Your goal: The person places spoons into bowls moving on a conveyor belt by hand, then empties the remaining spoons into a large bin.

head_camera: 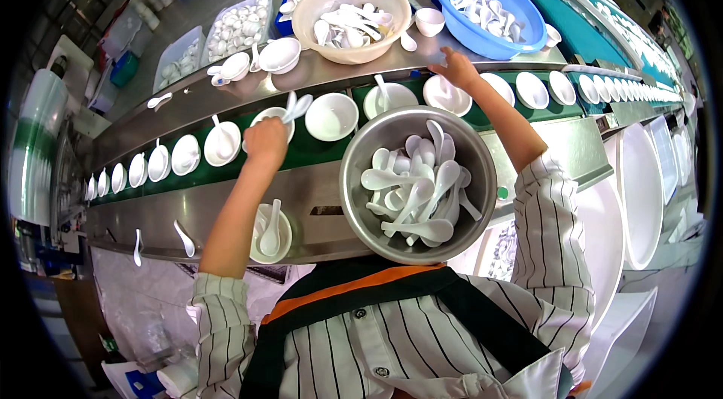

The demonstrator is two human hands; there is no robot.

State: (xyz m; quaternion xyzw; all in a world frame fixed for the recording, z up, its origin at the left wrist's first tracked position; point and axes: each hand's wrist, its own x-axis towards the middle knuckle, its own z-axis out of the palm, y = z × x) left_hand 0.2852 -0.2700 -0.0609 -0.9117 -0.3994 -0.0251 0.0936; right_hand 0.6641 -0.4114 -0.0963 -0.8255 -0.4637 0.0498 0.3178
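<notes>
My left hand (pixel 267 141) is closed around white soup spoons (pixel 296 107), over a white bowl (pixel 277 116) on the green conveyor belt (pixel 333 145). My right hand (pixel 456 68) reaches over the belt's far edge with fingers spread and nothing seen in them, just above a white bowl (pixel 447 95) holding a spoon. A steel basin (pixel 418 184) heaped with white spoons stands right before me. Left of it a white bowl (pixel 271 232) holds spoons. Several bowls to the left on the belt carry spoons, while the bowl (pixel 331 116) between my hands shows none.
Beyond the belt stand a beige basin (pixel 351 20) and a blue basin (pixel 489 12), both with spoons, and a small white cup (pixel 430 22). Crates of white ware (pixel 237 29) stand at the upper left. Loose spoons (pixel 184 238) lie on the near steel ledge.
</notes>
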